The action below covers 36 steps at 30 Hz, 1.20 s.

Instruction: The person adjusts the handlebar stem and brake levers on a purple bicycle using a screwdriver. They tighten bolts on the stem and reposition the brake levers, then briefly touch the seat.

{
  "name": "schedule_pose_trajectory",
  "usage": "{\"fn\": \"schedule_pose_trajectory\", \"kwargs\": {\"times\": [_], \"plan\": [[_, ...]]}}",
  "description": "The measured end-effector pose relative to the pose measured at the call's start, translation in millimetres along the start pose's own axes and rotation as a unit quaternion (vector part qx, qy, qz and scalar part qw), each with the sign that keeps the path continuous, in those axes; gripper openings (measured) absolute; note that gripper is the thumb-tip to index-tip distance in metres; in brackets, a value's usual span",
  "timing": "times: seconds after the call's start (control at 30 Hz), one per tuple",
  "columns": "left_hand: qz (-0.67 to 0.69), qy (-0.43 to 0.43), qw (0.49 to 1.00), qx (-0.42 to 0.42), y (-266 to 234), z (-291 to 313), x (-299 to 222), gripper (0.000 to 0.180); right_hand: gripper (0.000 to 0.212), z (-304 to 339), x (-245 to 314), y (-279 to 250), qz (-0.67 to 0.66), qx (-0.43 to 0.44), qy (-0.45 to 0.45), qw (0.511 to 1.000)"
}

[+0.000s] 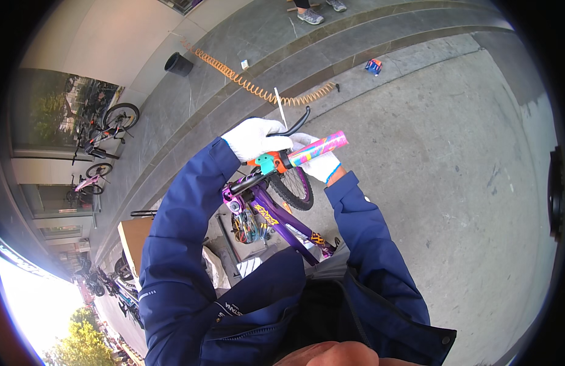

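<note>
My left hand [253, 139], in a white knit glove, is closed on a black brake lever [301, 122] at the handlebar. Also gloved, my right hand [319, 166] is behind the handlebar grip [319, 148], which has a bright pink, yellow and blue pattern. Its fingers bend up toward the lever, and the grip partly hides what they hold. A thin white strip [279, 107] sticks up beyond my hands. Next to the grip is a teal and orange part [268, 162]. Below lies the purple bicycle frame [276, 213], with a black-tyred wheel [295, 189].
An orange coiled hose [233, 76] stretches across the grey steps. A black bucket [179, 64] and a small blue-red box [373, 66] stand farther off. Tools and cables [246, 227] lie beside the frame, near a cardboard box [133, 244]. Parked bicycles [111, 128] line the left; a person's shoes [311, 16] show at the top.
</note>
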<state>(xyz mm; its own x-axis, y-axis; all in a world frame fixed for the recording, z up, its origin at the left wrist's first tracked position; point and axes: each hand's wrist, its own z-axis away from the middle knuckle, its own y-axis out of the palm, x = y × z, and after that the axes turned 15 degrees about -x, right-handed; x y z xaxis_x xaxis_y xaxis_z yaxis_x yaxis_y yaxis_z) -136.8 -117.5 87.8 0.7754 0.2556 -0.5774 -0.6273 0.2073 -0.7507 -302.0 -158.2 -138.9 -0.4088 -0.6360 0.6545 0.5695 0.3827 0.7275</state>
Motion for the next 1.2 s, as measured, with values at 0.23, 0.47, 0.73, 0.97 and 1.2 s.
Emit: {"fn": "schedule_pose_trajectory", "kwargs": {"times": [0.23, 0.47, 0.73, 0.97, 1.2], "plan": [[0.035, -0.009, 0.999, 0.011, 2.8, -3.5, 14.0, 0.027, 0.03, -1.5, -13.6, -2.7, -0.048, -0.007, -0.022, 0.999], [0.062, 0.032, 0.997, -0.031, 11.9, -2.8, 27.5, 0.033, 0.035, -10.6, -42.3, -10.2, -0.178, 0.066, -0.003, 0.982], [0.085, 0.032, 0.995, -0.043, 14.5, 1.7, 24.5, 0.033, 0.031, -2.7, -24.7, -2.0, -0.142, 0.034, 0.041, 0.988], [0.097, -0.026, 0.995, -0.013, 13.3, -0.4, 24.9, 0.029, 0.034, -5.3, -16.2, -10.1, -0.023, 0.04, -0.001, 0.999], [0.121, -0.016, 0.993, -0.01, 11.3, 4.6, 19.5, 0.029, 0.033, -18.4, -8.5, -13.3, -0.008, 0.023, 0.039, 0.999]]}}
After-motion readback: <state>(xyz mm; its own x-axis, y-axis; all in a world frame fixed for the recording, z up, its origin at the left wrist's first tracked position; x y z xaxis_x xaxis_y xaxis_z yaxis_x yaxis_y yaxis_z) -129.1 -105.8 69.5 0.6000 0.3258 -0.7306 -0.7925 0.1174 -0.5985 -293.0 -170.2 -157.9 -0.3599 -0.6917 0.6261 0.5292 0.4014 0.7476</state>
